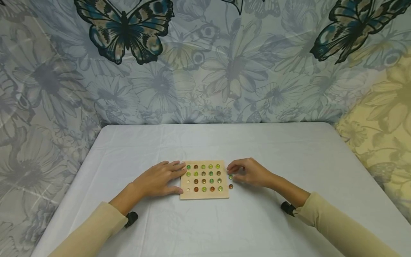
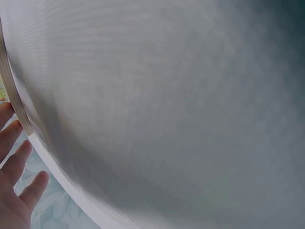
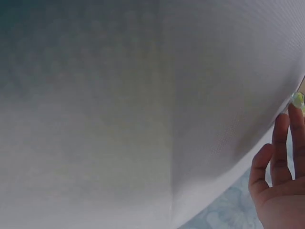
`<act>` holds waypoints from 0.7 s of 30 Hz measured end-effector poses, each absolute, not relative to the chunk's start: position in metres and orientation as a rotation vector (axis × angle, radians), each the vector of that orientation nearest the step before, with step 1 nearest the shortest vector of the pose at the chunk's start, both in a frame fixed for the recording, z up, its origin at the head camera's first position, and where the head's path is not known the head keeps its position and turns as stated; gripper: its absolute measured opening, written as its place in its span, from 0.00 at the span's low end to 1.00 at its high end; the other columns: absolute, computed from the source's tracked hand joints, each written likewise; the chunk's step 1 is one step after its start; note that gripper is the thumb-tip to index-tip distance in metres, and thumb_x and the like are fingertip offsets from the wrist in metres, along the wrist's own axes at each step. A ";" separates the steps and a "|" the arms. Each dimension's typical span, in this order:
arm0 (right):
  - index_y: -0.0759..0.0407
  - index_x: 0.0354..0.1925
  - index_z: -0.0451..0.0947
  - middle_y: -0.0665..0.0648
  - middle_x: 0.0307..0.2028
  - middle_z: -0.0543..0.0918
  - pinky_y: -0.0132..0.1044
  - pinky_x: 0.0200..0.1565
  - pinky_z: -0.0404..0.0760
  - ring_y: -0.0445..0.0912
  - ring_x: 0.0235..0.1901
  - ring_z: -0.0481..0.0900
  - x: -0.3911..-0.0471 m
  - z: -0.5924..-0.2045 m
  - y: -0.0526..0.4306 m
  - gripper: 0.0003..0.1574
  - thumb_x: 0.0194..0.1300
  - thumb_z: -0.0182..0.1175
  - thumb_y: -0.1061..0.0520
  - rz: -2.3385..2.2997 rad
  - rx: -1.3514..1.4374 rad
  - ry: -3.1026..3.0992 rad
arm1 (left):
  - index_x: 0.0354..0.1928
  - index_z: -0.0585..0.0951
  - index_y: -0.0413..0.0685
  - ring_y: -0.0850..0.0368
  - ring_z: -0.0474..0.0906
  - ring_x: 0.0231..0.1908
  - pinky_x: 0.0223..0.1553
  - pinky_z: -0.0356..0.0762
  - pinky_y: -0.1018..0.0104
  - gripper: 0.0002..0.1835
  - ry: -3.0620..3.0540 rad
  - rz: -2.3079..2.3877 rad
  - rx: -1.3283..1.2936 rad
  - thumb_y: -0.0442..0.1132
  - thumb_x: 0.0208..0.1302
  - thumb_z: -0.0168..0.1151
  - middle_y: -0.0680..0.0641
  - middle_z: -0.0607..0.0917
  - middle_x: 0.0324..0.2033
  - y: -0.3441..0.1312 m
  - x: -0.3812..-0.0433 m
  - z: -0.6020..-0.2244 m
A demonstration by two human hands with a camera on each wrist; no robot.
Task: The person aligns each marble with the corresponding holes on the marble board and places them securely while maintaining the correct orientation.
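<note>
A light wooden board (image 1: pixel 184 197) lies on the table, with several rows of round hollows. Green and amber glass marbles (image 1: pixel 203 174) fill most of them; two hollows (image 1: pixel 188 190) low in the left column hold none. My left hand (image 1: pixel 160 179) rests at the board's left edge, fingers spread over the rim and thumb by the lower corner. My right hand (image 1: pixel 252 172) is just off the right edge, thumb and fingertips pinching a green marble (image 1: pixel 230 176). That marble (image 3: pixel 298 99) shows at the fingertips in the right wrist view. A loose amber marble (image 1: pixel 231 186) lies just below.
A white cloth covers the table (image 1: pixel 154 142). Behind it hangs a floral fabric backdrop (image 1: pixel 224 71) with large butterflies. Dark wrist cameras (image 1: pixel 131 219) sit under both sleeves, close to the tabletop.
</note>
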State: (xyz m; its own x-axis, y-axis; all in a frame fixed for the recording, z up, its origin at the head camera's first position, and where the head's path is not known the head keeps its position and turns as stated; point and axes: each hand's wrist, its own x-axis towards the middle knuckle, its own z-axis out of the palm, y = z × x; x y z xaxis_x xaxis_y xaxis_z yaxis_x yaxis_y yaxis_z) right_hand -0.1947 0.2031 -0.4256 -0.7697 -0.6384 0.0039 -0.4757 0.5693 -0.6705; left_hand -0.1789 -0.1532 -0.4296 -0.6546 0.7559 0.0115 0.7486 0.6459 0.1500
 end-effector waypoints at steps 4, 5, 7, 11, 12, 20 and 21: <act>0.53 0.44 0.79 0.44 0.37 0.84 0.40 0.41 0.76 0.39 0.40 0.80 -0.195 -0.426 0.203 0.17 0.53 0.67 0.62 -0.967 -0.908 2.557 | 0.66 0.67 0.53 0.51 0.59 0.65 0.62 0.58 0.48 0.40 2.801 0.225 1.279 0.69 0.58 0.49 0.51 0.64 0.66 -0.153 -0.179 -0.430; 0.53 0.44 0.79 0.43 0.37 0.84 0.40 0.41 0.76 0.39 0.40 0.80 -0.195 -0.426 0.203 0.17 0.54 0.67 0.62 -0.961 -0.905 2.555 | 0.66 0.67 0.53 0.51 0.59 0.65 0.62 0.58 0.48 0.40 2.801 0.228 1.277 0.69 0.58 0.49 0.51 0.64 0.66 -0.153 -0.179 -0.429; 0.52 0.43 0.79 0.43 0.37 0.84 0.40 0.41 0.76 0.38 0.40 0.79 -0.195 -0.426 0.203 0.17 0.54 0.67 0.62 -0.949 -0.901 2.557 | 0.66 0.66 0.53 0.51 0.59 0.65 0.62 0.58 0.48 0.40 2.799 0.231 1.271 0.69 0.58 0.49 0.52 0.64 0.66 -0.153 -0.179 -0.429; 0.51 0.43 0.79 0.43 0.37 0.83 0.39 0.41 0.76 0.37 0.40 0.79 -0.196 -0.426 0.203 0.17 0.54 0.67 0.62 -0.933 -0.894 2.569 | 0.66 0.66 0.53 0.51 0.59 0.65 0.63 0.57 0.48 0.40 2.796 0.231 1.261 0.69 0.58 0.49 0.52 0.64 0.66 -0.153 -0.179 -0.428; 0.51 0.43 0.79 0.42 0.36 0.83 0.39 0.41 0.76 0.37 0.40 0.79 -0.196 -0.426 0.203 0.17 0.54 0.67 0.62 -0.931 -0.893 2.572 | 0.66 0.66 0.53 0.51 0.59 0.65 0.63 0.57 0.48 0.40 2.796 0.230 1.261 0.69 0.58 0.49 0.52 0.64 0.66 -0.153 -0.179 -0.428; 0.51 0.41 0.80 0.42 0.35 0.84 0.39 0.41 0.76 0.38 0.39 0.80 -0.196 -0.426 0.201 0.16 0.54 0.67 0.63 -0.925 -0.885 2.585 | 0.66 0.67 0.53 0.51 0.59 0.65 0.62 0.57 0.48 0.40 2.795 0.234 1.259 0.69 0.58 0.49 0.51 0.64 0.66 -0.153 -0.178 -0.428; 0.51 0.41 0.80 0.43 0.35 0.84 0.39 0.41 0.77 0.38 0.38 0.80 -0.196 -0.426 0.200 0.16 0.53 0.67 0.63 -0.928 -0.890 2.588 | 0.66 0.67 0.52 0.51 0.59 0.65 0.62 0.58 0.48 0.40 2.795 0.237 1.262 0.69 0.58 0.50 0.51 0.64 0.66 -0.153 -0.178 -0.427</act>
